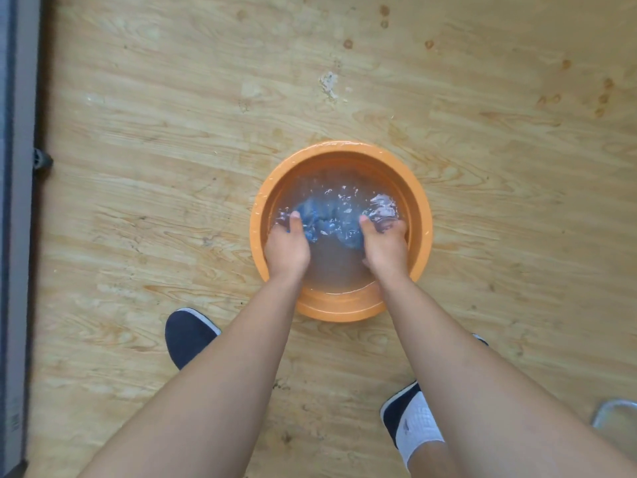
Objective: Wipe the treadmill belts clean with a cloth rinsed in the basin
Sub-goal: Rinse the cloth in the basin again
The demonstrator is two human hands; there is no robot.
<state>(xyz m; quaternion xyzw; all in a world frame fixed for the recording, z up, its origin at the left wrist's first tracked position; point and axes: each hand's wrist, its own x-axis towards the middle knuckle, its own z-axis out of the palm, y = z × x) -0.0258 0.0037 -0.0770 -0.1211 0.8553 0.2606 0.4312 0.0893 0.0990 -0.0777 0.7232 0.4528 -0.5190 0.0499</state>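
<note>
Forearms: left forearm (206, 391) and right forearm (482, 391), both bare, sit nearest the lens. They run from the bottom corners up toward the basin and converge.
Floor: light wood-grain floor (155, 132) fills most of the view. Brownish spots (348, 43) at top right, whitish scuffed patch (329, 85) above the basin.
Left edge: grey strip (19, 201) w/ dark border runs top to bottom along the floor's left side. Can't tell what it belongs to.
Basin: round orange basin (341, 310) stands on the floor, centre-right, ahead of the feet. It holds water (334, 267), surface rippled, glints over the far half.
Shoes: dark left shoe (188, 334) w/ white sole edge, near the basin's near-left side. Right shoe (393, 414) is the same kind, w/ white sock (418, 431), further back and partly behind the right forearm.
Cloth: blue cloth (319, 217) is bunched and submerged in the basin's middle, spanning hand to hand.
Left hand: left hand (287, 248) is in the water at the basin's left side. Grip closed on the cloth's left end — thumb on top, fingers curled under, blurred by water.
Right hand: right hand (384, 248) is at the basin's right side. Grip likewise pinches the cloth's right end — thumb on top, fingers under ripples, hard to see.
Metal: bent silver tube (613, 408) at the bottom-right corner, only partly in frame.
</note>
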